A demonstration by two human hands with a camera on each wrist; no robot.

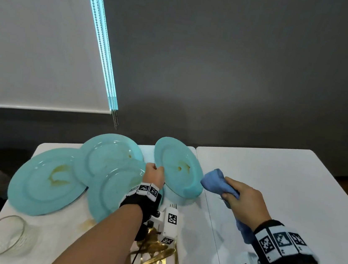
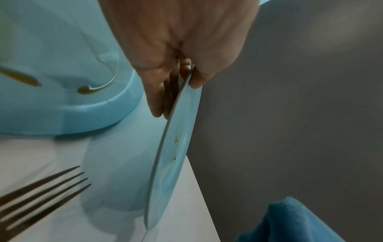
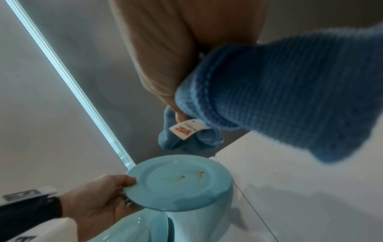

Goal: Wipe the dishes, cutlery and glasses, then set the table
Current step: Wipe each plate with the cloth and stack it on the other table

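Observation:
My left hand [image 1: 155, 173] grips the rim of a small turquoise plate [image 1: 176, 168] and holds it tilted on edge above the white table [image 1: 271, 187]. The plate's face carries yellowish smears; in the left wrist view the plate [image 2: 176, 155] shows edge-on under the thumb, and in the right wrist view its stained face [image 3: 178, 181] is turned toward me. My right hand [image 1: 240, 198] holds a bunched blue cloth [image 1: 215, 180] just right of the plate, a small gap apart. The blue cloth [image 3: 269, 98] hangs from the fist with a white label.
Three larger stained turquoise plates [image 1: 48, 180] overlap on the table's left part. A clear glass bowl [image 1: 3, 236] sits near the front left corner. Several gold cutlery pieces [image 1: 157, 257] lie by my left forearm; fork tines [image 2: 41, 188] show in the left wrist view.

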